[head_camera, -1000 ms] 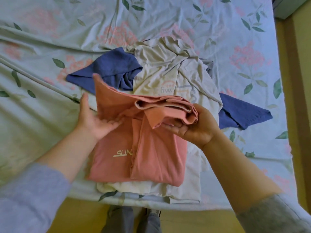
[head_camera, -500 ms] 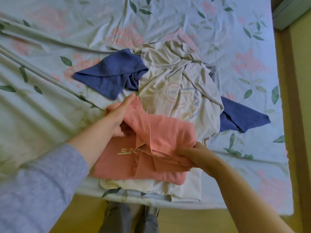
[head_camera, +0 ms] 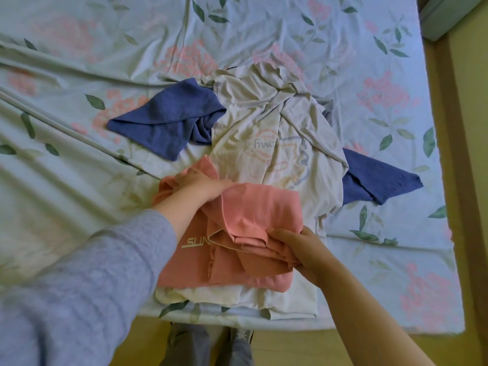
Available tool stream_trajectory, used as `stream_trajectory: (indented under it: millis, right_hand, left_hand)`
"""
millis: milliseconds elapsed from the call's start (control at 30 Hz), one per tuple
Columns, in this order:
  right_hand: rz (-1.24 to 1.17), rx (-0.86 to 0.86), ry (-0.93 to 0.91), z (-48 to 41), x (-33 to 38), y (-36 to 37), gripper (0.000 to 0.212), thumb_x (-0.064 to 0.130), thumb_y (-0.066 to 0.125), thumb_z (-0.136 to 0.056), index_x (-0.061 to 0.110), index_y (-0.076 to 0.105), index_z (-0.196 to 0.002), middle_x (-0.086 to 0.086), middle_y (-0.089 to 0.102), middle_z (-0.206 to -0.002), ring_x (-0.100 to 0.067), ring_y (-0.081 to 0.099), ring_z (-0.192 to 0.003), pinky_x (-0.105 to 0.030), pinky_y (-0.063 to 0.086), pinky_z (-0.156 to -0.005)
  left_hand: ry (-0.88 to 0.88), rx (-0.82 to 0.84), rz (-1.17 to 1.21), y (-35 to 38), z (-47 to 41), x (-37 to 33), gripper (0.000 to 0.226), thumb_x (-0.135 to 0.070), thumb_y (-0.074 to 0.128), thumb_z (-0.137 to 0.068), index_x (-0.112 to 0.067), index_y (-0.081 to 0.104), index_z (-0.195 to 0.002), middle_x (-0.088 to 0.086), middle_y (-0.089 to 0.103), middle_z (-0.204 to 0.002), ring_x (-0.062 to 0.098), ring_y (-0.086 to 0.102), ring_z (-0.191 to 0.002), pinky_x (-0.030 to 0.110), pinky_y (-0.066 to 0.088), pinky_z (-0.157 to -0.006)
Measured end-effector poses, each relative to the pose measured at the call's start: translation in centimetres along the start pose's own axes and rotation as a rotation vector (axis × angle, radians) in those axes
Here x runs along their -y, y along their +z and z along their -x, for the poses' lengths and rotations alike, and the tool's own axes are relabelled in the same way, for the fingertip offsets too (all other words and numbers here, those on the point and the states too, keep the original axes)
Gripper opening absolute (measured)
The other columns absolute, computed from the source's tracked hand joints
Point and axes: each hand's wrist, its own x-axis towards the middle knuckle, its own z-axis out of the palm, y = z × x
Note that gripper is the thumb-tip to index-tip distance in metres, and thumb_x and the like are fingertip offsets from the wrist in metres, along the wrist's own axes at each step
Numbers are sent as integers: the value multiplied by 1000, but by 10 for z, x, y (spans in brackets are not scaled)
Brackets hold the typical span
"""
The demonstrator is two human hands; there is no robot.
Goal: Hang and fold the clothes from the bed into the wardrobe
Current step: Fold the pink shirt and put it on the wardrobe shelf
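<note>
A salmon-pink shirt (head_camera: 253, 210) with pale "SUN" lettering lies partly folded near the bed's front edge. My left hand (head_camera: 203, 184) grips its far left corner, fingers curled into the cloth. At its near right edge my right hand (head_camera: 298, 249) pinches the folded layers. Under it lies a cream garment (head_camera: 211, 294). Behind it sits a crumpled cream T-shirt (head_camera: 266, 128) with a faint print, on top of a blue garment (head_camera: 169, 122) that sticks out on both sides.
The bed (head_camera: 79, 180) carries a pale blue floral sheet with long creases at the left. Yellow floor (head_camera: 303, 347) runs along the front and right edges. My feet (head_camera: 211, 344) stand at the bed's front edge. A pale green furniture corner (head_camera: 449, 17) shows top right.
The pink shirt's upper half has been folded down toward me. My right hand came lower with the folded edge, and my left hand went from flat under the cloth to gripping its far corner.
</note>
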Motion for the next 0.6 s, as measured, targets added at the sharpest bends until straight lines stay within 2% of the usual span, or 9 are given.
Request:
stream_trajectory:
  millis: [67,133,200,300,333,400,467,533,600]
  right_hand:
    - [-18,10,-10,0,2,0,21,17,71,-86,10,68,-106,-7,76,-93,-22,73,-86,-30,56,-69]
    - [-98,47,-12,1,6,1,8,14,66,-88,12,69,-81,-4,69,-64,-15,66,-58,-24,50,-55]
    - [-321,90,14,0,10,0,38,11,57,-90,16,64,-53,3,47,-41,-7,44,-36,-19,39,-40]
    - [-723,224,15,6,19,1,9,7,68,-70,2,76,-69,-8,64,-60,-14,61,-50,-25,52,-48]
    - [-774,245,23,8,16,1,16,6,72,-63,-1,76,-77,-12,66,-71,-20,64,-60,-30,55,-56]
    - [-796,264,96,12,2,4,16,7,65,-71,-5,75,-76,-17,66,-69,-25,66,-58,-36,57,-56]
    - [-663,155,174,9,-21,2,31,7,53,-85,1,74,-63,-13,64,-54,-21,65,-47,-36,58,-50]
    - [-381,-17,157,5,-39,6,20,10,56,-94,6,73,-85,-16,71,-71,-27,72,-67,-49,61,-68]
    - [-189,-166,48,-2,-51,7,16,17,63,-93,6,67,-104,-14,75,-88,-34,72,-84,-51,59,-75]
  left_hand:
    - [-51,-30,54,0,-7,7,106,-79,52,-73,-10,24,-149,18,36,-145,41,37,-132,47,33,-110]
    - [-68,-111,375,3,-11,19,72,-48,64,-82,-13,40,-140,19,50,-133,38,52,-119,41,46,-97]
    - [-82,-219,801,-2,-13,36,49,-21,63,-81,-5,53,-127,18,60,-121,34,60,-105,32,49,-77]
    - [-56,-239,1441,-20,-2,71,33,0,56,-74,-8,65,-105,8,64,-94,26,61,-88,26,48,-58]
    - [-43,-193,1575,-19,7,84,33,6,54,-73,-12,66,-98,7,62,-88,23,60,-85,23,50,-53]
    - [-55,-78,1637,5,26,112,42,13,50,-76,-11,62,-108,12,62,-98,23,61,-85,25,56,-52]
    - [-161,38,1550,43,39,139,40,17,47,-86,-3,53,-120,21,59,-114,30,62,-89,33,60,-67]
    - [-259,110,1483,72,44,156,32,13,50,-91,0,51,-120,26,57,-123,34,60,-99,39,52,-86]
    - [-260,109,1461,81,37,160,30,10,55,-91,1,52,-120,24,58,-122,30,59,-98,38,47,-89]
